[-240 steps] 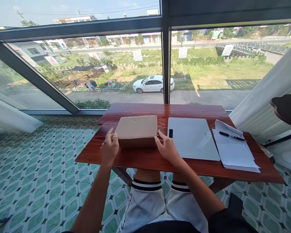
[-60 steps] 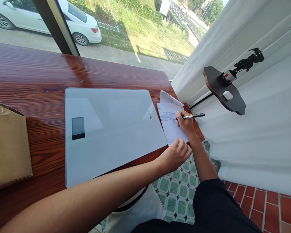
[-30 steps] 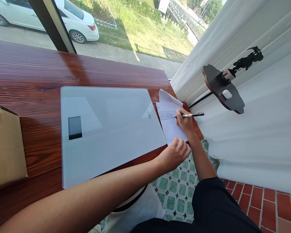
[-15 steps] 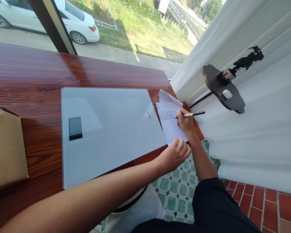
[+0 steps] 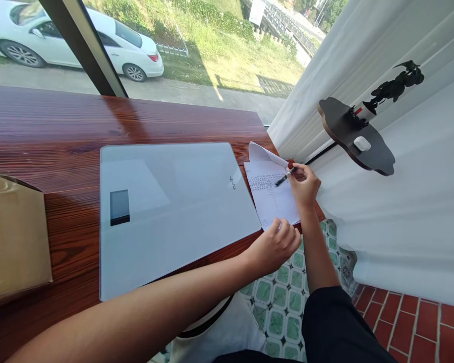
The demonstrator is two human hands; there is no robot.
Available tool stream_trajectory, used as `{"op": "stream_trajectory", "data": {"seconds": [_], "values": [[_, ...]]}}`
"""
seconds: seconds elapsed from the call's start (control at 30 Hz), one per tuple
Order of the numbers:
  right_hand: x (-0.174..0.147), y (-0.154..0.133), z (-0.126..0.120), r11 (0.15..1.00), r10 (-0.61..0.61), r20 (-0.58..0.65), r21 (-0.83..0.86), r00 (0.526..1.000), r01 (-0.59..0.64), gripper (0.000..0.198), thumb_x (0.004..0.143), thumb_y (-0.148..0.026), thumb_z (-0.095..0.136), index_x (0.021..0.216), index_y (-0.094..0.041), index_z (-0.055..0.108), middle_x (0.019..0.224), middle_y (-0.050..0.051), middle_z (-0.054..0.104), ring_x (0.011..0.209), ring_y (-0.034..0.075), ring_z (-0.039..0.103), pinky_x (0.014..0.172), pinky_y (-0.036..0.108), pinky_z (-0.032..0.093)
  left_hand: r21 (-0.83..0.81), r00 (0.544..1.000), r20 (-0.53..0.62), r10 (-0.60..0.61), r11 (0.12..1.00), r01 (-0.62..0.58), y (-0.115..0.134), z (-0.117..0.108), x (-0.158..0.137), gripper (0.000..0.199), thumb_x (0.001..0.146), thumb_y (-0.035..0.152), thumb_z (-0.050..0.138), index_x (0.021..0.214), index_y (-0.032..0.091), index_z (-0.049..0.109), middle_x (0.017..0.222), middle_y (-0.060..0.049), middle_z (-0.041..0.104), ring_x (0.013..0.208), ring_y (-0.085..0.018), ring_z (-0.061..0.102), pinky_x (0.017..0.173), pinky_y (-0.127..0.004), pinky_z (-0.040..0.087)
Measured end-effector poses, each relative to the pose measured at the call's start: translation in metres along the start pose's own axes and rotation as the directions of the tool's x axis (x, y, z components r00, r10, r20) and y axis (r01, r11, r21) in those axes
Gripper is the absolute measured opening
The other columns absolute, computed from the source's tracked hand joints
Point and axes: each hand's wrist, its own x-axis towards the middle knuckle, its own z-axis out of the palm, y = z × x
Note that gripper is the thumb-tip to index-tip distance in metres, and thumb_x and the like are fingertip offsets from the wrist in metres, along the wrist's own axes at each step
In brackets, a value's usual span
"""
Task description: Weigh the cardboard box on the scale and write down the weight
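At 3 o'clock on the tabletop (image 5: 60, 131): paper sheets (image 5: 274, 199). Right hand (image 5: 305, 184), fingers pinched on a black pen (image 5: 285, 177) over the written lines. Left hand (image 5: 274, 247), fingers loosely curled, pressing the sheets' near edge.

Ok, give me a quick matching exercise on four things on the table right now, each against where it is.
Things:
1. pen
2. paper sheets
3. glass scale
4. cardboard box

Places:
A. far left table edge
B. middle of the table
C. in the right hand
D. under the left hand, near right corner

Pairs: 1-C, 2-D, 3-B, 4-A
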Motion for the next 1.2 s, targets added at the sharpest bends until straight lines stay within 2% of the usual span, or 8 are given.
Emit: {"op": "stream_trajectory", "data": {"seconds": [0.13, 0.3, 0.53, 0.73, 0.87, 0.93, 1.03, 1.2], "values": [[0.0, 0.009, 0.006, 1.0, -0.014, 0.058, -0.005, 0.998, 0.015, 0.028, 0.081, -0.022, 0.064, 0.107, -0.017, 0.074, 0.084, 0.002, 0.074, 0.074, 0.017, 0.071, 0.075, 0.029, 0.057, -0.004, 1.0, 0.017, 0.008, 1.0, -0.008, -0.001, -0.002, 0.0, 0.044, 0.095, 0.021, 0.037, 0.133, 0.008, 0.055, 0.118, -0.014, 0.068, 0.11, -0.028, 0.063, 0.094, -0.043, 0.045], [-0.001, 0.009, 0.009, 0.998, -0.02, 0.098, -0.061, 0.995, 0.026, 0.03, 0.087, -0.028, 0.059, 0.108, -0.015, 0.075, 0.085, 0.006, 0.074, 0.078, 0.021, 0.071, 0.079, 0.033, 0.055, 0.005, 0.998, 0.062, 0.03, 1.0, -0.03, -0.003, -0.003, 0.0, 0.045, 0.096, 0.025, 0.04, 0.135, 0.007, 0.053, 0.12, -0.017, 0.066, 0.111, -0.028, 0.061, 0.095, -0.044, 0.044], [0.002, 0.012, 0.012, 0.995, 0.018, 0.167, -0.096, 0.986, -0.002, 0.031, 0.089, -0.031, 0.057, 0.106, -0.012, 0.075, 0.088, 0.011, 0.073, 0.08, 0.024, 0.068, 0.084, 0.037, 0.051, 0.035, 0.999, 0.05, 0.015, 0.999, -0.017, -0.003, -0.002, -0.002, 0.045, 0.095, 0.026, 0.042, 0.135, 0.009, 0.053, 0.119, -0.015, 0.067, 0.112, -0.027, 0.06, 0.095, -0.043, 0.044], [0.002, 0.019, 0.017, 0.987, -0.055, 0.22, -0.135, 0.974, 0.086, 0.044, 0.099, -0.031, 0.041, 0.122, -0.01, 0.071, 0.109, 0.015, 0.072, 0.099, 0.028, 0.064, 0.092, 0.04, 0.047, 0.092, 0.999, 0.039, 0.032, 0.995, -0.035, -0.003, -0.001, -0.003, 0.045, 0.097, 0.028, 0.04, 0.137, 0.011, 0.053, 0.13, -0.015, 0.062, 0.122, -0.028, 0.055, 0.1, -0.044, 0.043], [0.001, 0.023, 0.019, 0.963, -0.133, 0.22, -0.203, 0.966, 0.178, 0.047, 0.101, -0.03, 0.035, 0.125, -0.011, 0.07, 0.108, 0.014, 0.071, 0.1, 0.027, 0.059, 0.094, 0.039, 0.044, 0.137, 0.988, -0.056, 0.147, 0.981, -0.138, -0.005, -0.004, -0.004, 0.037, 0.097, 0.024, 0.043, 0.13, 0.017, 0.059, 0.132, -0.012, 0.061, 0.124, -0.026, 0.054, 0.101, -0.043, 0.042], [0.002, 0.024, 0.02, 0.958, -0.146, 0.189, -0.218, 0.971, 0.187, 0.045, 0.1, -0.029, 0.035, 0.119, -0.01, 0.071, 0.107, 0.013, 0.071, 0.098, 0.026, 0.059, 0.093, 0.038, 0.043, 0.14, 0.965, -0.092, 0.247, 0.962, -0.233, -0.006, -0.007, -0.005, 0.034, 0.097, 0.024, 0.045, 0.126, 0.018, 0.061, 0.127, -0.01, 0.063, 0.119, -0.025, 0.056, 0.097, -0.042, 0.043], [0.003, 0.025, 0.02, 0.954, -0.142, 0.162, -0.241, 0.976, 0.179, 0.04, 0.098, -0.029, 0.035, 0.106, -0.012, 0.071, 0.102, 0.012, 0.071, 0.094, 0.026, 0.059, 0.088, 0.037, 0.042, 0.119, 0.932, -0.072, 0.354, 0.931, -0.345, -0.008, -0.015, -0.008, 0.031, 0.097, 0.024, 0.047, 0.124, 0.02, 0.063, 0.126, -0.01, 0.064, 0.112, -0.022, 0.058, 0.091, -0.039, 0.045], [0.003, 0.025, 0.021, 0.951, -0.142, 0.166, -0.251, 0.976, 0.181, 0.036, 0.097, -0.031, 0.036, 0.1, -0.015, 0.068, 0.095, 0.011, 0.07, 0.092, 0.025, 0.06, 0.083, 0.036, 0.041, 0.098, 0.934, -0.06, 0.351, 0.934, -0.345, -0.017, -0.038, -0.036, 0.028, 0.098, 0.025, 0.049, 0.121, 0.021, 0.064, 0.118, -0.007, 0.066, 0.103, -0.017, 0.058, 0.09, -0.036, 0.046]]}}
